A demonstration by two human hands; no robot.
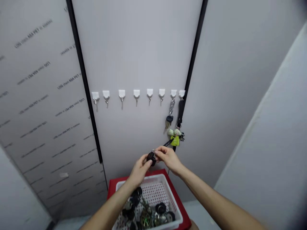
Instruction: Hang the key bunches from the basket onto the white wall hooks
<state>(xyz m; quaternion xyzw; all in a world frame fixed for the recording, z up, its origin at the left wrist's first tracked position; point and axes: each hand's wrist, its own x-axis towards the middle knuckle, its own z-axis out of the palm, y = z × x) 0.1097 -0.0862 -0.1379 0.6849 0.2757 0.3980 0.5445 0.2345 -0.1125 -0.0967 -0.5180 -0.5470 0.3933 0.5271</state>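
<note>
Keys pinched in both hands' grip, above a white basket holding more; hooks beyond.

Portions obscured, cropped or unresolved.
Left forearm covers part of the white basket's left rim; its near-left corner is cropped. Fingers of the left hand and right hand partly mask the black object. Wall lettering is blurred.

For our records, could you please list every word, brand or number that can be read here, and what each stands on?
"LOG", "ASA PET": repeated on the left panel; the small words around them are too blurred.
Unreadable: pale lettering on the black strap.
</note>
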